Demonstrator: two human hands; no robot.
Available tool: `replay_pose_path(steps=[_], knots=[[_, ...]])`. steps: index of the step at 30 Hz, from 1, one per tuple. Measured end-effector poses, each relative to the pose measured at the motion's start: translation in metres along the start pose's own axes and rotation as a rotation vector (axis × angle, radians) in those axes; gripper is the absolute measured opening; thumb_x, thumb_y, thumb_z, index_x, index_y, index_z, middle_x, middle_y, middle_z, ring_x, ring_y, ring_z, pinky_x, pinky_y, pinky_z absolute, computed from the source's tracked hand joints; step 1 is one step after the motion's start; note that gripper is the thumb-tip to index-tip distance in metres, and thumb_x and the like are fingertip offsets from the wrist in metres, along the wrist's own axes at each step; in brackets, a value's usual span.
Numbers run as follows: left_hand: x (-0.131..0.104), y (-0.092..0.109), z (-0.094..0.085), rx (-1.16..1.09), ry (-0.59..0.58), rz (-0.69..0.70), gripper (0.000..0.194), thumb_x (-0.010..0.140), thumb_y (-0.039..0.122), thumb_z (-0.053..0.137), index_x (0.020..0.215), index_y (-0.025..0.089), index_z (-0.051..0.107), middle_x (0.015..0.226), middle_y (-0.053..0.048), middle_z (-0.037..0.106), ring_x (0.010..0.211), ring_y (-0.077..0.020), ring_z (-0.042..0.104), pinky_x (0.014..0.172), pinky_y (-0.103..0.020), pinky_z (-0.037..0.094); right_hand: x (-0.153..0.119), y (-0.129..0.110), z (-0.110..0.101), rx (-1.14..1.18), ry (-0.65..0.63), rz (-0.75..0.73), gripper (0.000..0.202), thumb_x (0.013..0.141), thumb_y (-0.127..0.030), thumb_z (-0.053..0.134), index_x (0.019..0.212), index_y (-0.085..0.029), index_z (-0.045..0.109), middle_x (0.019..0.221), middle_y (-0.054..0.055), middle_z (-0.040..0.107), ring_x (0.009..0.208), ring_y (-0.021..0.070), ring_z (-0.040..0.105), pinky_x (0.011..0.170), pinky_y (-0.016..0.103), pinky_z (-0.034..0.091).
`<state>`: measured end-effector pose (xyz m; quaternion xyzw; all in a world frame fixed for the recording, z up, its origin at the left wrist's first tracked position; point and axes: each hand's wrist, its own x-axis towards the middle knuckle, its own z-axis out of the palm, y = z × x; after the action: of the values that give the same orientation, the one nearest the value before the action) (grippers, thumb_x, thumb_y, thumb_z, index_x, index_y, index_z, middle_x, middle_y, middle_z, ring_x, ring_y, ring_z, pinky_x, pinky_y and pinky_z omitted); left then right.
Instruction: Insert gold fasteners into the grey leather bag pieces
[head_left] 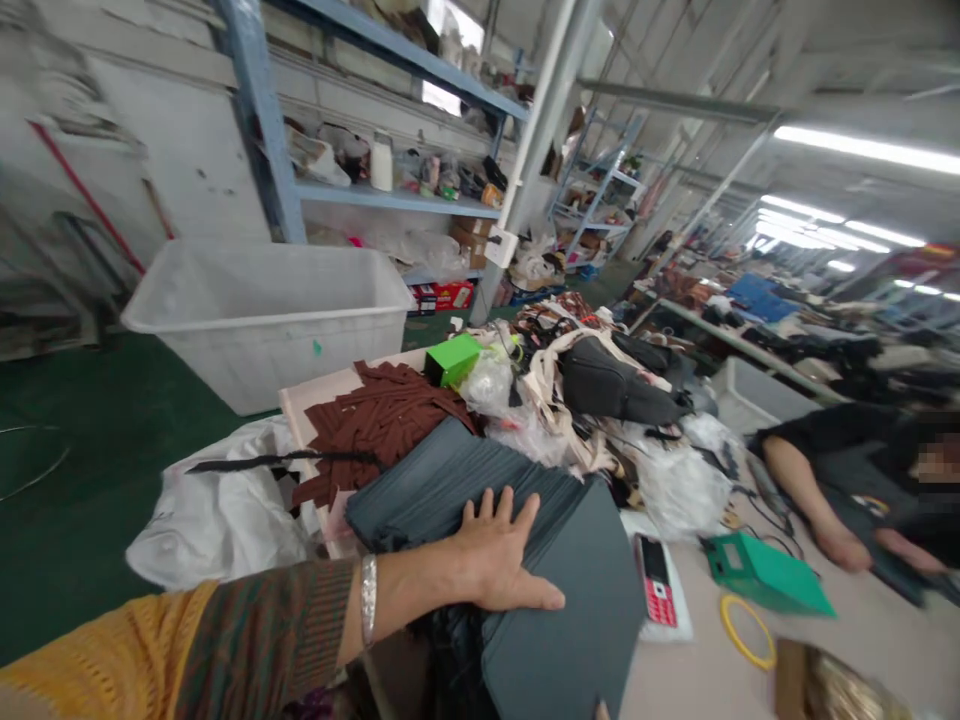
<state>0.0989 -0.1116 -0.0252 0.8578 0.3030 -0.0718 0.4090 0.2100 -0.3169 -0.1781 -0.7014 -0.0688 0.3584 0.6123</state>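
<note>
My left hand (499, 555) lies flat, fingers spread, on top of a fanned stack of dark grey sheets (570, 590) on the worktable. A silver bracelet sits on that wrist, and the sleeve is orange and striped. Behind the stack lies a pile of brown strips (375, 420). My right hand is out of sight, apart from a sliver of finger at the bottom edge.
A green box (452, 358), plastic bags and a black bag (611, 385) crowd the table's far side. A red phone (656, 590), a green case (765, 572) and a yellow ring (742, 630) lie to the right. Another person leans on the table at right. A white tub (262, 300) stands on the floor.
</note>
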Motion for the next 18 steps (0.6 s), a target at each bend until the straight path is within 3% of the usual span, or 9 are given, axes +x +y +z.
replay_pose_path(steps=[3, 6, 9, 12, 15, 18], knots=[[0.008, 0.011, 0.018, 0.114, 0.046, 0.067, 0.110, 0.066, 0.073, 0.056, 0.150, 0.017, 0.012, 0.153, -0.023, 0.008, 0.138, -0.0464, 0.003, 0.106, -0.067, 0.013, -0.017, 0.014, -0.037, 0.087, 0.128, 0.104, 0.055, 0.077, -0.058, 0.063, 0.118, -0.021, 0.061, 0.097, 0.007, 0.070, 0.098, 0.0310, 0.064, 0.079, 0.051, 0.054], [0.015, 0.016, 0.040, 0.232, 0.102, 0.177, 0.098, 0.072, 0.067, 0.056, 0.149, 0.024, 0.013, 0.155, -0.017, 0.008, 0.140, -0.0412, 0.004, 0.107, -0.065, 0.013, -0.021, 0.020, -0.057, 0.255, 0.120, 0.193, 0.072, 0.067, -0.058, 0.069, 0.123, -0.013, 0.058, 0.101, 0.009, 0.071, 0.101, 0.0330, 0.064, 0.086, 0.049, 0.052], [0.017, 0.020, 0.061, 0.335, 0.179, 0.265, 0.088, 0.076, 0.061, 0.055, 0.149, 0.030, 0.016, 0.156, -0.012, 0.011, 0.141, -0.0388, 0.008, 0.107, -0.065, 0.014, -0.013, 0.020, -0.068, 0.298, 0.068, 0.089, 0.078, 0.066, -0.053, 0.072, 0.128, -0.010, 0.053, 0.111, 0.013, 0.068, 0.106, 0.0319, 0.062, 0.092, 0.047, 0.049], [0.015, 0.025, 0.078, 0.404, 0.261, 0.326, 0.085, 0.078, 0.056, 0.057, 0.148, 0.030, 0.017, 0.156, -0.012, 0.013, 0.141, -0.0377, 0.012, 0.107, -0.064, 0.016, -0.007, 0.022, -0.082, 0.147, 0.132, -0.096, 0.082, 0.067, -0.048, 0.073, 0.135, -0.012, 0.046, 0.123, 0.013, 0.062, 0.114, 0.0305, 0.057, 0.099, 0.044, 0.044], [0.012, 0.033, 0.093, 0.445, 0.289, 0.392, 0.078, 0.078, 0.049, 0.059, 0.147, 0.033, 0.023, 0.155, -0.010, 0.017, 0.141, -0.0374, 0.014, 0.106, -0.063, 0.019, -0.007, 0.035, -0.096, -0.112, 0.285, -0.199, 0.090, 0.069, -0.046, 0.072, 0.143, -0.015, 0.033, 0.143, 0.013, 0.043, 0.127, 0.0293, 0.045, 0.106, 0.042, 0.037], [0.010, 0.042, 0.108, 0.489, 0.280, 0.463, 0.067, 0.079, 0.043, 0.060, 0.141, 0.035, 0.037, 0.152, -0.008, 0.029, 0.139, -0.0385, 0.019, 0.106, -0.066, 0.014, -0.010, 0.056, -0.106, -0.369, 0.374, -0.305, 0.073, 0.084, -0.050, 0.054, 0.143, -0.013, 0.034, 0.149, 0.014, 0.032, 0.137, 0.0272, 0.029, 0.113, 0.045, 0.023]])
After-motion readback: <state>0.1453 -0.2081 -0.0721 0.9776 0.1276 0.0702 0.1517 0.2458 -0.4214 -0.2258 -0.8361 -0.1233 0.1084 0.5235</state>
